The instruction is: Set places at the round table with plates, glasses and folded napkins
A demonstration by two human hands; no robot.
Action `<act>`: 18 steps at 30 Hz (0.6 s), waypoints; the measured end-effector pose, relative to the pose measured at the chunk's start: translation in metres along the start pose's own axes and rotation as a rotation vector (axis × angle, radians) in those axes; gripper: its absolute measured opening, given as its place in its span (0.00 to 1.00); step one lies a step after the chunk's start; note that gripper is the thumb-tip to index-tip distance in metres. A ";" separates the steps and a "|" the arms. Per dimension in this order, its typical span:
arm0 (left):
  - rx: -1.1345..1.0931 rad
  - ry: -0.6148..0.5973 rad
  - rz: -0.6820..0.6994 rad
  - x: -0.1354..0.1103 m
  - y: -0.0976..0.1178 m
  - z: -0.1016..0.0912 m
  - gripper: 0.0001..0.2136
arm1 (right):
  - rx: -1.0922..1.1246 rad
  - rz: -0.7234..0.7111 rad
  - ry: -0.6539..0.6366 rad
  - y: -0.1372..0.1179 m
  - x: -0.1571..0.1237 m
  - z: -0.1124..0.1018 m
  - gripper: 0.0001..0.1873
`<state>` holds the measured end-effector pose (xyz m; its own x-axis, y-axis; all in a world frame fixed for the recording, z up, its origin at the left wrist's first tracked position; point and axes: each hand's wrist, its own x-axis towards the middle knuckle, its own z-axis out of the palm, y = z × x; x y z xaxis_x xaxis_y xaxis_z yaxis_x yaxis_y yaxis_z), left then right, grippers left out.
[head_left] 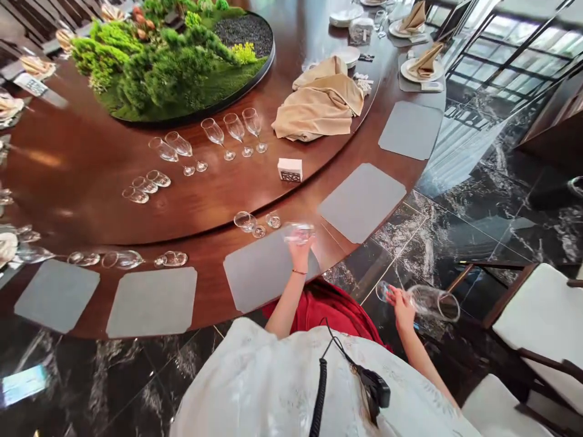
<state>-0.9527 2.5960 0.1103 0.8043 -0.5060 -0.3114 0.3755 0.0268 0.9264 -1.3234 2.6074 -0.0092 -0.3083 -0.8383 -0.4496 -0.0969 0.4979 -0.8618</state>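
Observation:
My left hand (pixel 299 252), with a thin band at the wrist, reaches over a grey placemat (pixel 255 276) at the table's edge. Its fingers are closed on a small clear glass (pixel 306 229), smeared by motion. Off to the right, past the table's edge, my right hand (pixel 401 308) grips a wine glass (pixel 432 302) by its stem. That glass lies sideways in the air, bowl pointing right and foot to the left. Beyond the left hand stand a stemmed glass (pixel 245 221) and a small glass (pixel 273 220).
Stemmed glasses (pixel 234 126) and small tumblers (pixel 146 184) stand on the turntable (pixel 218 194), before a miniature garden (pixel 182 67). Beige cloths (pixel 321 100) and a white box (pixel 290 170) lie right of them. White-seated chairs (pixel 531 309) stand behind at right.

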 end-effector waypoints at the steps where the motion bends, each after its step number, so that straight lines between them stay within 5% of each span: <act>1: -0.044 -0.036 -0.051 -0.013 -0.011 0.028 0.27 | -0.004 0.028 0.053 0.015 -0.002 -0.029 0.34; 5: -0.115 -0.146 -0.238 -0.059 -0.049 0.108 0.25 | 0.018 0.094 0.194 0.044 0.007 -0.108 0.32; 9: -0.071 -0.211 -0.287 -0.076 -0.070 0.145 0.26 | -0.019 0.044 0.230 0.011 0.060 -0.113 0.33; 13: -0.033 -0.206 -0.271 -0.068 -0.083 0.160 0.27 | -0.178 -0.130 0.018 -0.078 0.152 -0.050 0.31; 18: 0.101 -0.048 -0.194 -0.052 -0.093 0.166 0.28 | -0.417 -0.428 -0.391 -0.191 0.255 0.100 0.30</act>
<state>-1.1060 2.4766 0.0755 0.6978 -0.5343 -0.4772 0.4710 -0.1597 0.8676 -1.2889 2.2769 0.0173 0.1921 -0.9586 -0.2102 -0.5111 0.0851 -0.8553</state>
